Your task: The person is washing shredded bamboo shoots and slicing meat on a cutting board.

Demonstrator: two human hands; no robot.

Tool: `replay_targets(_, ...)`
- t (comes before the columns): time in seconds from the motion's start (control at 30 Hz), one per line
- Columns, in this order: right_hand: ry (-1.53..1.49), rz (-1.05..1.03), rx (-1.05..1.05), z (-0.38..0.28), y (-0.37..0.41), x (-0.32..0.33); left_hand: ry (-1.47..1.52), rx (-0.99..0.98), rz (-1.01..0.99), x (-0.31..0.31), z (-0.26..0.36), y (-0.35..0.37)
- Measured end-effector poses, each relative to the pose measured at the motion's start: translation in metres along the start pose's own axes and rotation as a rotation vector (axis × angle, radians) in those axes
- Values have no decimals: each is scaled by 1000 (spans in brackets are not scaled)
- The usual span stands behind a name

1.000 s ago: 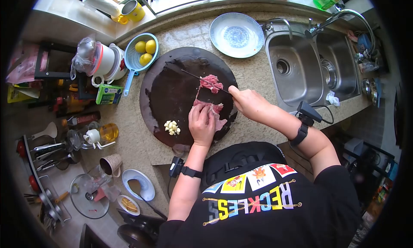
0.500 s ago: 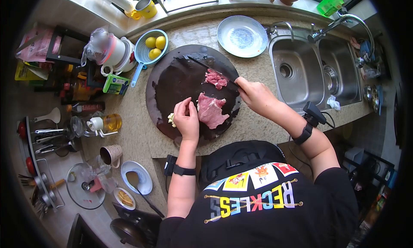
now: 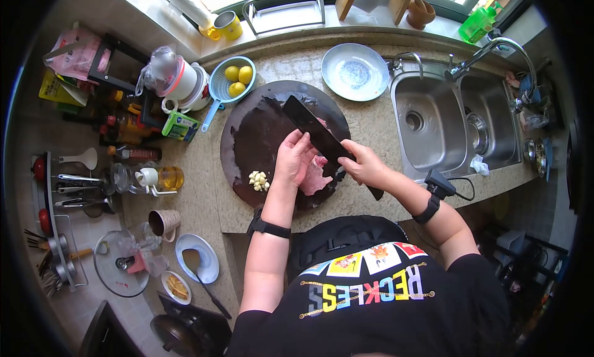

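My right hand (image 3: 366, 165) is closed around the handle of a dark, broad-bladed kitchen knife (image 3: 314, 127). Its blade is turned broadside, slanting up and left over the round dark cutting board (image 3: 250, 143). Palm partly up, my left hand (image 3: 294, 158) has its fingertips at the blade's lower edge, fingers stretched out. A slab of raw pink meat (image 3: 317, 179) lies on the board just right of that hand, partly hidden by hand and knife. Smaller cut meat (image 3: 322, 121) peeks out behind the blade. To the left of my left wrist sits a small heap of chopped pale garlic (image 3: 258, 181).
Behind the board stand a blue-white plate (image 3: 354, 72) and a blue strainer (image 3: 218, 85) with yellow lemons. A double steel sink (image 3: 430, 119) is on the right. Leftward are an oil bottle (image 3: 167, 178), a mug (image 3: 164, 224) and a plate with a spatula (image 3: 210, 267).
My left hand has moved from beside the garlic up and right to the knife. The knife has turned from edge-on to broadside, now covering most of the small cut meat.
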State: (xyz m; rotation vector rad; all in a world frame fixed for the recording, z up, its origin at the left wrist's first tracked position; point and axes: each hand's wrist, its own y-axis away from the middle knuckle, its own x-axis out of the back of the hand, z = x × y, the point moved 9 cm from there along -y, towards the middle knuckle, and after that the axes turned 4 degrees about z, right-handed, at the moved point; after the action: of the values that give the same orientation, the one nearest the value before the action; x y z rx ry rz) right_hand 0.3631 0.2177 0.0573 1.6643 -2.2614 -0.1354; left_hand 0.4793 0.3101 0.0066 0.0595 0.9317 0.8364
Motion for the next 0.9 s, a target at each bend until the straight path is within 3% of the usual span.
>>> replay_targets(0.07,-93,-15,-31,7,3,0,13,-7,-2,28,-11,-12)
replay_targets(0.13,-209,133,-101,17,6,15,24,13,14,19,-3,-8)
replay_targets(0.2,-218,131,-121,32,4,22,-407,-144,146,16,13,-8)
replay_targets(0.23,-258,157,-118,34,6,26,-612,-287,96,6,21,-12)
replay_targets(0.27,-298,183,-115,34,6,28,-614,-288,97,4,21,-13)
replay_targets(0.33,-266,160,-137,32,10,27,-1233,-591,97,-26,40,-4)
replay_targets(0.4,-178,154,-139,40,14,27,-1309,-613,110,-30,42,0)
replay_targets(0.47,-151,179,-132,48,17,30,-1318,-752,185,-23,52,7)
replay_targets(0.53,-126,201,-126,52,21,34,-1305,-713,328,-4,63,15)
replay_targets(0.6,-175,186,-148,56,24,33,-1478,-667,426,9,66,28)
replay_targets(0.73,-138,188,-189,66,29,28,-1815,-352,401,35,43,42)
replay_targets(0.77,-108,172,-178,65,31,25,-1842,-407,373,37,36,43)
replay_targets(0.87,-53,167,-160,61,36,18,-1641,-383,219,30,26,42)
replay_targets(0.9,-29,177,-151,59,37,18,-1475,-266,176,31,19,41)
